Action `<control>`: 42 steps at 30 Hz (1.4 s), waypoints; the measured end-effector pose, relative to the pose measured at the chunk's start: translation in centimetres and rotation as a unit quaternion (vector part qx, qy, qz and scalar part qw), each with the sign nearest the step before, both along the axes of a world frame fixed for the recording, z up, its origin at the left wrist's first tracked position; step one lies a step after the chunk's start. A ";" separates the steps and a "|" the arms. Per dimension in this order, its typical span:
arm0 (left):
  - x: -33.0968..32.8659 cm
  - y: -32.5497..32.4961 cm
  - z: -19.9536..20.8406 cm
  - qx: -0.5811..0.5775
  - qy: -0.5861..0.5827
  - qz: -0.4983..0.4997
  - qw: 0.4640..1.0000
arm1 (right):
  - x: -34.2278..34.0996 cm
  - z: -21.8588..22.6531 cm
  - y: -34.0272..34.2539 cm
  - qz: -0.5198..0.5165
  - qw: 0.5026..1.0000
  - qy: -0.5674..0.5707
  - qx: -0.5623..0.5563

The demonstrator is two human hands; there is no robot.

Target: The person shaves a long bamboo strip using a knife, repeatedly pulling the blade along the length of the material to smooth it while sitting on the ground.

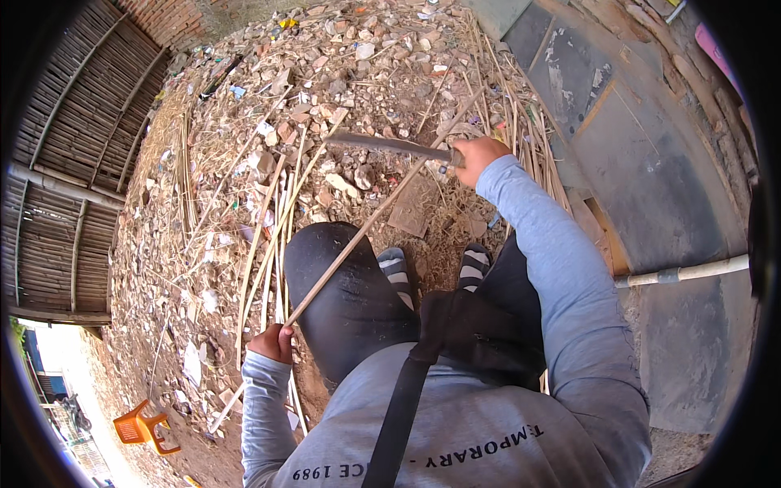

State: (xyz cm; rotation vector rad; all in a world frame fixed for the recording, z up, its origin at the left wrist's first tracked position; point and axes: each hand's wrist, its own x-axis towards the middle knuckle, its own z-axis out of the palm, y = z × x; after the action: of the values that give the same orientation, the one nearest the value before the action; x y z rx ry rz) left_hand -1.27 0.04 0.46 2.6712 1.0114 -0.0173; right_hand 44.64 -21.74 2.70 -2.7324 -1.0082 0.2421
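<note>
My left hand (272, 342) grips the near end of a long thin bamboo stick (382, 203), which runs diagonally up and to the right across my left knee. My right hand (478, 151) is closed on the handle of a long dark blade (382, 145) that points left and lies across the stick near its far part. Both arms wear light grey-blue sleeves. I sit with my knees up, and my feet in striped sandals (394, 264) rest on the dirt.
Several split bamboo strips (272, 236) lie on the rubble-strewn ground (358, 65) ahead. A woven bamboo wall (65, 163) stands left, a concrete slab (651, 163) with a white pipe (691, 272) right. An orange plastic chair (142, 427) stands at lower left.
</note>
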 end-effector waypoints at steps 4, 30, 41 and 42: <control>0.6 0.0 0.5 -0.008 -0.025 -0.018 0.999 | 3.7 -2.8 -1.8 -0.046 0.998 0.040 0.005; -4.5 2.2 2.1 -0.042 -0.051 -0.018 0.998 | 4.6 -2.7 -2.2 -0.079 0.995 0.019 0.055; -5.0 2.8 2.2 -0.009 -0.043 -0.027 0.999 | 5.7 -3.2 -3.4 -0.064 0.997 -0.017 0.046; -4.8 2.7 2.5 -0.013 -0.041 -0.031 0.999 | 6.4 -3.9 -3.9 -0.106 0.990 -0.049 0.079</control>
State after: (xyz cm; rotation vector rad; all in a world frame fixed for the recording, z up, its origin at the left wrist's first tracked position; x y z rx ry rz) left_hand -6.07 2.77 2.99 2.6561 0.8962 0.0652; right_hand 51.02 -25.69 -1.24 -2.6987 -0.7175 -0.0073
